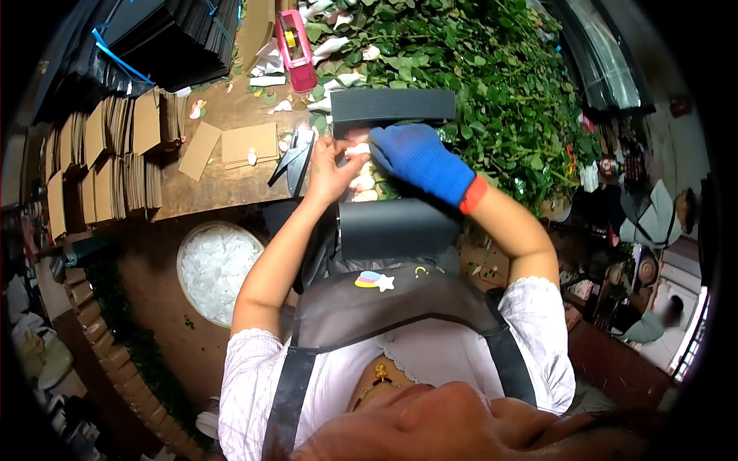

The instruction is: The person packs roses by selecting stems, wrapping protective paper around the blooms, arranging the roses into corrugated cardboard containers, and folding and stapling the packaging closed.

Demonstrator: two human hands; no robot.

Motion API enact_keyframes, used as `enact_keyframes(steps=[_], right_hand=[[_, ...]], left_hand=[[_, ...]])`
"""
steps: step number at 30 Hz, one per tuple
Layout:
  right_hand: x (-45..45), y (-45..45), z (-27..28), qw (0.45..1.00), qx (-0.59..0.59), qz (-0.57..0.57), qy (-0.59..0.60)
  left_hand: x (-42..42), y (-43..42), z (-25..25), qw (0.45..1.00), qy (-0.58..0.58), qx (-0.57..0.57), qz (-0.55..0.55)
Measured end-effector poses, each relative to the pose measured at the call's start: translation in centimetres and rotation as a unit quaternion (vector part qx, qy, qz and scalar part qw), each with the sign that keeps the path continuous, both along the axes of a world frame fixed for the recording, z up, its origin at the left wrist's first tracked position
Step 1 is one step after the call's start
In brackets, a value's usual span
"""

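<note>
My bare left hand (332, 170) is at the left end of a row of pale pink and cream roses (364, 183). Its thumb and fingertips close around a pale rose (357, 149). Opposite it, my right hand (423, 160) wears a blue knitted glove with an orange cuff. The gloved fingers are bent together at the roses' right side, and what they hold is hidden. Around the flowers is a black wrapper or box, with a raised back panel (392, 106) and a front panel (400, 229) near my apron.
Leafy green stems (477, 69) cover the table's right side. A pink tape dispenser (297, 54) lies at the back. Cardboard pieces (250, 144), cardboard stacks (100, 157) and a black-handled tool (296, 165) are leftward. A tub (184, 265) of white pieces stands below.
</note>
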State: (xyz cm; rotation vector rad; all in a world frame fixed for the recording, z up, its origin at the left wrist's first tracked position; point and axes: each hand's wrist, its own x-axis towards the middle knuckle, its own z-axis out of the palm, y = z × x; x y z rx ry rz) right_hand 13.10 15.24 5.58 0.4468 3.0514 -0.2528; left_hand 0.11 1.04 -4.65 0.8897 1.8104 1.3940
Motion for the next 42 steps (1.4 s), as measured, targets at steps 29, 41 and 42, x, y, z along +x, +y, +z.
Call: enact_keyframes(steps=[29, 41, 42], right_hand=[[19.7, -1.8, 7.4, 0.722, -0.672, -0.158, -0.047], [6.0, 1.2, 2.5, 0.982, -0.169, 0.023, 0.085], [4.9, 1.3, 2.0, 0.993, -0.114, -0.023, 0.02]], left_hand=[[-0.4, 0.3, -0.9, 0.994, 0.109, 0.002, 0.004], [-0.7, -0.9, 0.0, 0.993, 0.05, 0.097, -0.035], [-1.2, -1.2, -0.7, 0.996, 0.026, 0.079, -0.029]])
